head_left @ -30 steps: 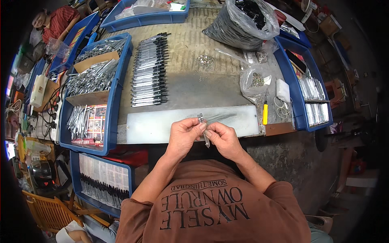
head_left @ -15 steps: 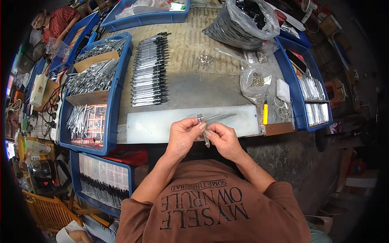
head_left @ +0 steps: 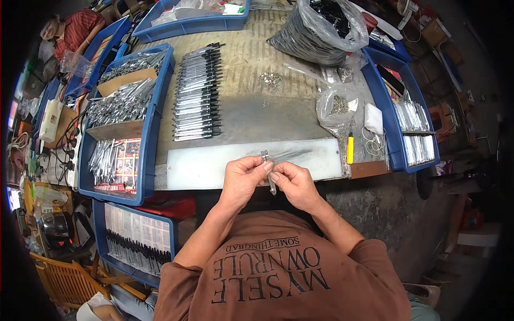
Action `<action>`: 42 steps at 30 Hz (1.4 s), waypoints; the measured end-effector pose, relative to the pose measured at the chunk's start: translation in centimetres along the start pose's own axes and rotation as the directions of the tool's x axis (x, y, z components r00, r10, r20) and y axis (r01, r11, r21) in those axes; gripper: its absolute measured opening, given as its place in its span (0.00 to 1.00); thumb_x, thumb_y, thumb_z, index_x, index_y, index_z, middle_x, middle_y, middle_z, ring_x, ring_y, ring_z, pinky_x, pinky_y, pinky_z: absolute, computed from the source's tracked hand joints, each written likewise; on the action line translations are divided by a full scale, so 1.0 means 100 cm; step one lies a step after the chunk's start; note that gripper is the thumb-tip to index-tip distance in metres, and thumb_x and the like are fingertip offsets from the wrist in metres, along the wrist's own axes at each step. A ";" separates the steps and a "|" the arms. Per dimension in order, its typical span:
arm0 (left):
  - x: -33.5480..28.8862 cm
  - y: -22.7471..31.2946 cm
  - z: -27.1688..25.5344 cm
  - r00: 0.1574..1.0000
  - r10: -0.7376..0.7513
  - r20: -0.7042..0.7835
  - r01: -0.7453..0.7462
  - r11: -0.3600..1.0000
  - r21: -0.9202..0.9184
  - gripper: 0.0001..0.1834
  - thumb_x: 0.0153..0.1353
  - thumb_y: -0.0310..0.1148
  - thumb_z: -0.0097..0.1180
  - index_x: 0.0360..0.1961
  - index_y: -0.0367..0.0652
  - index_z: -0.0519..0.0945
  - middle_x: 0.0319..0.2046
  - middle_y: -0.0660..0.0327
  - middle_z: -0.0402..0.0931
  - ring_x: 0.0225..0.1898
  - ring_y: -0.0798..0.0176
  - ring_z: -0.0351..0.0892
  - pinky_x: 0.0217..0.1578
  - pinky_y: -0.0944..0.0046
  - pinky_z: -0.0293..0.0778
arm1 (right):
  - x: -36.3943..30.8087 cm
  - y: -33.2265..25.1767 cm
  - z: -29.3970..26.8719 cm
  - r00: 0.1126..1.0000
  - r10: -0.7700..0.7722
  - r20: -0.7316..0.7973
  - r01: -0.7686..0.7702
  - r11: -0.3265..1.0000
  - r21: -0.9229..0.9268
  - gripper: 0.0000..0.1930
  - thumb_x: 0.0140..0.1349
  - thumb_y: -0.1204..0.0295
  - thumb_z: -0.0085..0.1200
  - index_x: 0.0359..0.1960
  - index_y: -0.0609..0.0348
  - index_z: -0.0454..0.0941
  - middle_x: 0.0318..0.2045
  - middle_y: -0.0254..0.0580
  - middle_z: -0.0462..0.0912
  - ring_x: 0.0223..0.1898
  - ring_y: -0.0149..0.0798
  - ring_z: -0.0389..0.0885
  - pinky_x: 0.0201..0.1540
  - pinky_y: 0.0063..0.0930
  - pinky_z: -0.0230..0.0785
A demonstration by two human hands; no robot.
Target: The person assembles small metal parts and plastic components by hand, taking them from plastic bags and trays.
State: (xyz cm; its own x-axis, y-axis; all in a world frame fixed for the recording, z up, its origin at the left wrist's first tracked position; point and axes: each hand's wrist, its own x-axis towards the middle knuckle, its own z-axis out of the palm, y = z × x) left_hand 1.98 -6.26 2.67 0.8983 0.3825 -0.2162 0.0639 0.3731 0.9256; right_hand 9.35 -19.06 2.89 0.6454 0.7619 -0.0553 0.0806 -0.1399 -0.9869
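Observation:
Over the near edge of the white board (head_left: 214,165), my left hand (head_left: 241,179) pinches a slim silver metal piece (head_left: 272,187) between thumb and fingers. One end stands out above the left fingertips, and the other points down towards my shirt. My right hand (head_left: 297,186) is closed on the same piece, thumb and forefinger pressed close to the left thumb. Fingers cover its middle, so I cannot make out its exact kind. Beyond the board, to the left, lies a neat row of slim silver rods with black ends (head_left: 197,96).
Blue trays of silver rods stand left (head_left: 169,80) and right (head_left: 436,155). A yellow-handled screwdriver (head_left: 350,151) lies right of the board, near a bag of small metal parts (head_left: 338,104). A large bag of black pieces (head_left: 316,35) stands behind. Far left, another person (head_left: 80,29) sits.

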 end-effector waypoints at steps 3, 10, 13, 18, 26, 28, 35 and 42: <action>0.000 0.001 0.000 1.000 0.015 0.007 -0.015 1.000 0.018 0.07 0.53 0.28 0.55 0.29 0.35 0.78 0.20 0.67 0.72 0.21 0.76 0.67 0.21 0.77 0.65 | 0.000 0.001 0.000 1.000 -0.001 -0.006 0.001 1.000 0.010 0.06 0.56 0.74 0.47 0.28 0.65 0.71 0.17 0.38 0.74 0.21 0.25 0.69 0.23 0.22 0.62; -0.004 0.012 -0.001 0.997 0.060 0.055 -0.069 0.980 0.188 0.05 0.53 0.27 0.54 0.25 0.35 0.77 0.19 0.68 0.70 0.21 0.78 0.63 0.22 0.78 0.60 | 0.007 -0.008 -0.020 0.971 -0.224 0.088 0.239 0.934 -0.264 0.07 0.55 0.72 0.48 0.28 0.64 0.71 0.21 0.44 0.72 0.23 0.41 0.72 0.27 0.28 0.64; -0.007 0.016 -0.004 0.984 0.101 0.144 -0.143 0.939 0.314 0.04 0.51 0.25 0.55 0.24 0.34 0.76 0.17 0.68 0.68 0.20 0.77 0.63 0.21 0.76 0.60 | 0.012 -0.014 -0.032 0.956 -0.274 0.109 0.293 0.914 -0.281 0.09 0.55 0.70 0.48 0.29 0.64 0.71 0.23 0.47 0.72 0.26 0.47 0.71 0.29 0.32 0.64; -0.010 0.017 -0.004 0.945 0.032 0.324 -0.198 0.846 0.494 0.05 0.49 0.25 0.56 0.22 0.34 0.75 0.15 0.65 0.67 0.18 0.75 0.63 0.18 0.72 0.60 | 0.018 -0.020 -0.037 0.872 -0.352 0.340 0.456 0.837 -0.303 0.10 0.55 0.68 0.48 0.28 0.64 0.69 0.23 0.48 0.72 0.27 0.49 0.72 0.28 0.35 0.63; -0.008 0.018 -0.001 0.928 -0.058 0.369 -0.093 0.920 0.381 0.04 0.52 0.24 0.53 0.29 0.33 0.76 0.19 0.65 0.70 0.20 0.75 0.64 0.21 0.74 0.63 | 0.015 -0.021 -0.039 0.891 -0.356 0.283 0.429 0.864 -0.264 0.09 0.54 0.70 0.47 0.24 0.65 0.68 0.19 0.49 0.70 0.24 0.50 0.71 0.26 0.36 0.62; -0.004 0.010 -0.001 0.936 0.060 0.347 -0.234 0.843 0.485 0.05 0.53 0.24 0.52 0.30 0.33 0.75 0.20 0.64 0.70 0.21 0.75 0.65 0.22 0.73 0.64 | 0.015 -0.016 -0.035 0.911 -0.362 0.198 0.407 0.865 -0.294 0.09 0.54 0.71 0.47 0.24 0.65 0.68 0.19 0.50 0.70 0.24 0.51 0.71 0.26 0.36 0.62; -0.003 -0.001 0.024 0.826 0.499 0.263 -0.501 0.434 0.748 0.08 0.52 0.23 0.51 0.34 0.34 0.72 0.24 0.53 0.72 0.24 0.57 0.72 0.25 0.64 0.68 | 0.012 -0.006 -0.021 0.941 -0.279 -0.192 0.232 0.944 -0.233 0.09 0.54 0.74 0.47 0.21 0.66 0.67 0.18 0.50 0.72 0.21 0.49 0.71 0.23 0.34 0.62; 0.007 -0.001 0.022 0.664 0.622 0.415 -0.558 0.042 0.829 0.06 0.47 0.22 0.53 0.28 0.39 0.72 0.15 0.58 0.65 0.17 0.56 0.68 0.17 0.61 0.64 | 0.009 0.001 -0.013 0.947 -0.146 -0.287 0.128 0.989 -0.079 0.08 0.56 0.73 0.48 0.23 0.66 0.70 0.17 0.35 0.73 0.22 0.22 0.65 0.22 0.21 0.60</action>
State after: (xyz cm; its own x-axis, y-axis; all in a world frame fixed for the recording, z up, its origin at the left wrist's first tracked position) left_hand 3.56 -7.84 3.14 0.8168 0.1355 0.5608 -0.1377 -0.8982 0.4174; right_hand 10.95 -19.19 2.96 0.8175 0.5598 0.1353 0.2226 -0.0905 -0.9707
